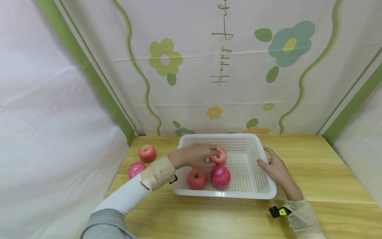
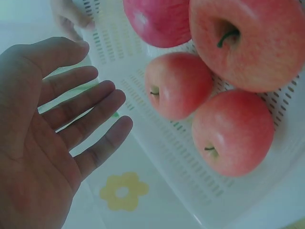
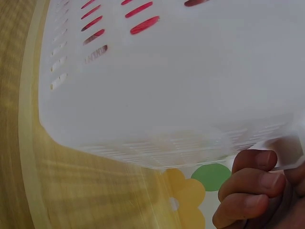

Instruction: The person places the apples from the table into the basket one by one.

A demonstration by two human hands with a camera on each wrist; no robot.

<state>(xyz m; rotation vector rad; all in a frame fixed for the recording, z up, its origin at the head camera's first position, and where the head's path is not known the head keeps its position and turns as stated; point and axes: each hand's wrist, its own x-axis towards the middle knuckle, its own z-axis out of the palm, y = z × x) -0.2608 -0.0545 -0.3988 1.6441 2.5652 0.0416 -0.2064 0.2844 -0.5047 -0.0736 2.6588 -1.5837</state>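
My left hand (image 1: 198, 156) is over the left half of a white plastic basket (image 1: 261, 196), above the apples. Its fingers (image 2: 95, 114) are spread and hold nothing in the left wrist view. Beside it in the basket lie a pale red apple (image 1: 220, 156), a red apple (image 1: 196, 179) and a deep pink apple (image 1: 220, 177). The left wrist view also shows a smaller red apple (image 2: 178, 86) among them, hidden by the hand in the head view. My right hand (image 1: 276, 167) grips the basket's right rim, thumb on top and fingers (image 3: 248, 186) curled at the outside.
Left of the basket, a red apple (image 1: 147, 152) and a pink apple (image 1: 136, 170) lie on the wooden table (image 1: 167, 215); the left forearm partly covers the pink one. A flower-printed white cloth (image 1: 191, 96) hangs behind the table, with more cloth at both sides.
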